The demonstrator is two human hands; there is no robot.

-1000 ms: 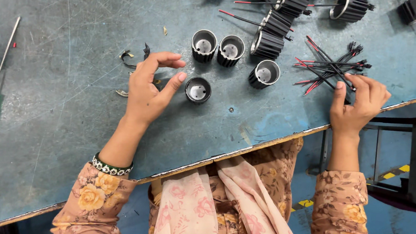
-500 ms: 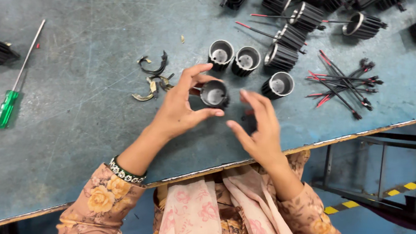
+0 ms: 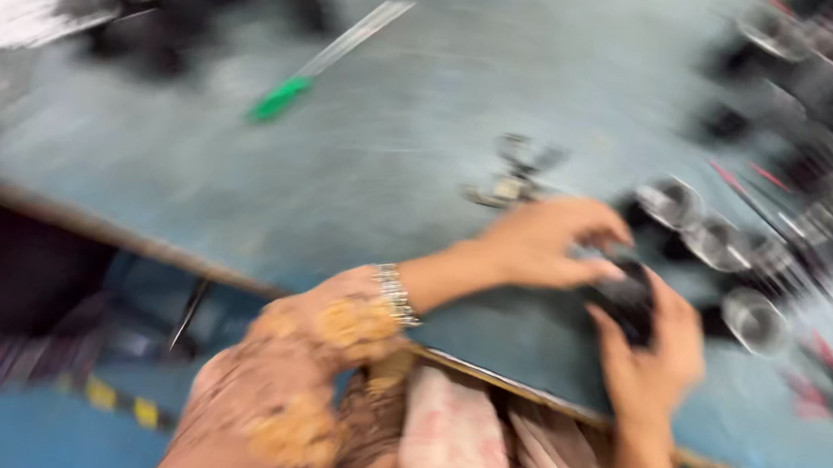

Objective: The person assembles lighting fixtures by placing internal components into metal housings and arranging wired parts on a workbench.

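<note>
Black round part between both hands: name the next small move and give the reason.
Probably lift it just clear of the table. The left hand and right hand already close on the black round part from both sides, though blur hides the grip.

Heavily motion-blurred view, worn grey-blue worktable (image 3: 240, 188) filling the upper and middle frame, its pale wooden edge (image 3: 134, 247) running diagonally toward lower right, blue floor (image 3: 8, 429) at lower left, yellow-and-black striped marking (image 3: 121, 401), bright glare at upper left
</note>
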